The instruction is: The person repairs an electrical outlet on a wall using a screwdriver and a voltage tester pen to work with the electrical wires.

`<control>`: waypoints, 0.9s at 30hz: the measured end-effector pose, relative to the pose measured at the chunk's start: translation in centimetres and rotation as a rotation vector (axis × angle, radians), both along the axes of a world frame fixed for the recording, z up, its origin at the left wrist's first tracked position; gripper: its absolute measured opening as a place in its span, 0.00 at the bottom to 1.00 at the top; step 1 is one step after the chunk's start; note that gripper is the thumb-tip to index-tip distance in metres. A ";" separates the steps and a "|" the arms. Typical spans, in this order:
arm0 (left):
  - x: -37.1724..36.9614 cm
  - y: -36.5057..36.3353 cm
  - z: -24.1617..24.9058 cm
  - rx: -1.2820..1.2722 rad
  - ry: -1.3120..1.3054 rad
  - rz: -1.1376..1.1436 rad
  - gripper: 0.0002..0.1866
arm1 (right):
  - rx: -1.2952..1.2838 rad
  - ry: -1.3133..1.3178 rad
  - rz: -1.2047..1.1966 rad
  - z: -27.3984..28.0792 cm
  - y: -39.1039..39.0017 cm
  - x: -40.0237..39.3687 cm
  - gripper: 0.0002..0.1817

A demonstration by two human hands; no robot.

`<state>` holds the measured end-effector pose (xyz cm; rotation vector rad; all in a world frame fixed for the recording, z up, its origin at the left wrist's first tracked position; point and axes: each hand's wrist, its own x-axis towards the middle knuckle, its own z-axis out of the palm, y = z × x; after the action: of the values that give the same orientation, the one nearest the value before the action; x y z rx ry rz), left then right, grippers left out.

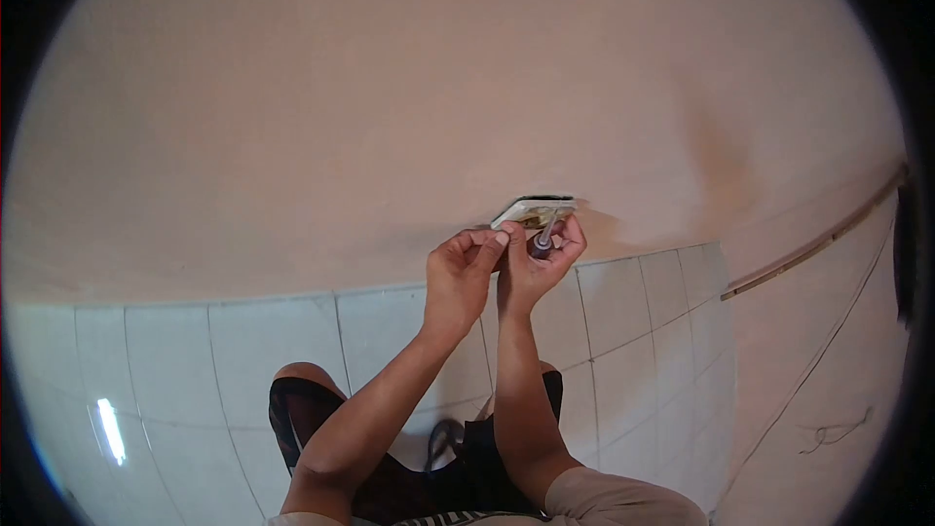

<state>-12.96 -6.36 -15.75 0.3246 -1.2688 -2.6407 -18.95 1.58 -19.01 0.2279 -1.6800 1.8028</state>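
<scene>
A white wall socket plate (508, 213) sits on the wall, with a dark gap along its top edge. My left hand (460, 282) is at the plate's lower left corner, its thumb and index finger closed together; whatever lies between them is hidden. Just to the right, my right hand (526, 281) is curled around a screwdriver (542, 244), whose shaft points up toward the plate. The right thumb reaches left and meets the left fingertips. Part of the plate's inside is covered by the hands.
A plain pinkish wall (390, 88) rises in front of me. Below it lies a pale tiled floor (282, 360), with a lamp's reflection at left. At right, a brown strip (816, 244) and a thin cable (828, 343) run along the side. My bent knees are below.
</scene>
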 end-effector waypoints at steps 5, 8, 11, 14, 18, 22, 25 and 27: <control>-1.3 0.2 -1.6 -0.114 0.119 0.057 0.12 | -0.097 0.067 0.028 -0.3 -1.3 -0.6 0.38; -1.3 0.5 -1.8 -0.090 0.077 0.079 0.12 | 0.000 -0.027 -0.009 0.2 -0.6 -0.4 0.37; -1.0 -0.3 -1.2 -0.138 0.055 0.034 0.11 | 0.004 -0.060 -0.001 1.0 -0.4 -0.2 0.36; 0.4 -1.6 -0.2 -1.095 0.127 0.314 0.09 | 0.069 0.042 -0.109 1.0 -0.7 0.0 0.38; -0.9 -3.6 0.7 -1.744 0.539 0.572 0.28 | 0.003 0.057 -0.086 1.1 -1.0 0.0 0.34; -1.7 -4.3 2.3 -2.024 0.610 0.494 0.36 | 0.093 0.026 -0.093 1.7 -0.2 0.7 0.36; -2.3 -4.7 1.6 -2.073 0.697 0.498 0.37 | 0.128 0.150 -0.143 1.1 -0.1 0.6 0.40; -2.3 -4.7 1.7 -2.092 0.701 0.506 0.37 | 0.118 0.132 -0.133 1.3 -0.2 1.1 0.41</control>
<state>-15.28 -11.09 -14.09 -0.4923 -2.1887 -0.0784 -17.84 1.39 -17.75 0.2742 -1.6690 1.5601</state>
